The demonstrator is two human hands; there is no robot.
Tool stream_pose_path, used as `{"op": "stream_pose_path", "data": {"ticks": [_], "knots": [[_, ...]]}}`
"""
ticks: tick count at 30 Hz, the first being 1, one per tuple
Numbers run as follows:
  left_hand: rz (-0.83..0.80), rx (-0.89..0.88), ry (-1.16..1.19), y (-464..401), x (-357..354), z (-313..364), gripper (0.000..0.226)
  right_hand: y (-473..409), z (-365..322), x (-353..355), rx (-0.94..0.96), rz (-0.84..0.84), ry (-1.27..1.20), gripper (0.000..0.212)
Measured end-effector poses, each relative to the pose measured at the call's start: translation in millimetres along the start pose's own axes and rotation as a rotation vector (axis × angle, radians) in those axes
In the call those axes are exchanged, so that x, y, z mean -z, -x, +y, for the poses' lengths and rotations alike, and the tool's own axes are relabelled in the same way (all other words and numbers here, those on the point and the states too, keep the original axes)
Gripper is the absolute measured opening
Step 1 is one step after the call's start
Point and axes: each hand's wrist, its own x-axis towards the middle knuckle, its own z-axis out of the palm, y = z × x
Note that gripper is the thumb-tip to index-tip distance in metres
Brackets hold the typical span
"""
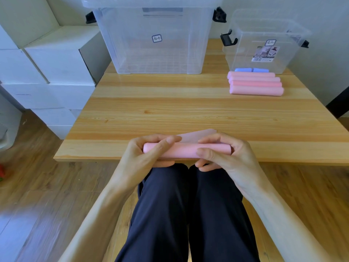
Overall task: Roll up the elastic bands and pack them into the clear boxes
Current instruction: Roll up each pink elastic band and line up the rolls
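A pink elastic band is nearly rolled into a tube at the near edge of the wooden table. A short loose flap of it lies flat just beyond the roll. My left hand grips the roll's left end and my right hand grips its right end. Several finished pink rolls lie side by side at the back right, with two blue rolls behind them. A large clear box with its lid on stands at the back centre. A smaller clear box stands at the back right.
White cardboard boxes are stacked to the left of the table. My legs in dark trousers are below the table's near edge, above a wooden floor.
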Motion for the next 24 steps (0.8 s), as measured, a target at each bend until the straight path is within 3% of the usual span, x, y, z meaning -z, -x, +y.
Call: {"op": "stream_pose_path", "data": {"ticks": [3, 9, 14, 19, 24], "knots": [[-0.058, 0.014, 0.038, 0.5, 0.8, 0.8, 0.026, 0.1, -1.2, 0.2, 0.007, 0.040, -0.014, 0.019], [-0.008, -0.023, 0.029, -1.1, -0.1, 0.2, 0.025, 3.0, -3.4, 1.1, -0.005, -0.039, -0.016, 0.034], [-0.083, -0.013, 0.056, 1.3, 3.0, 0.7, 0.027, 2.3, -4.6, -1.0, 0.013, 0.038, -0.049, 0.023], [-0.006, -0.033, 0.033, 1.2, 0.4, 2.6, 0.023, 2.6, -4.8, 0.2, -0.004, -0.011, -0.081, 0.033], [-0.044, -0.039, 0.058, 1.2, 1.0, 1.5, 0.025, 2.9, -4.1, 0.5, 0.039, 0.052, -0.069, 0.021]]}}
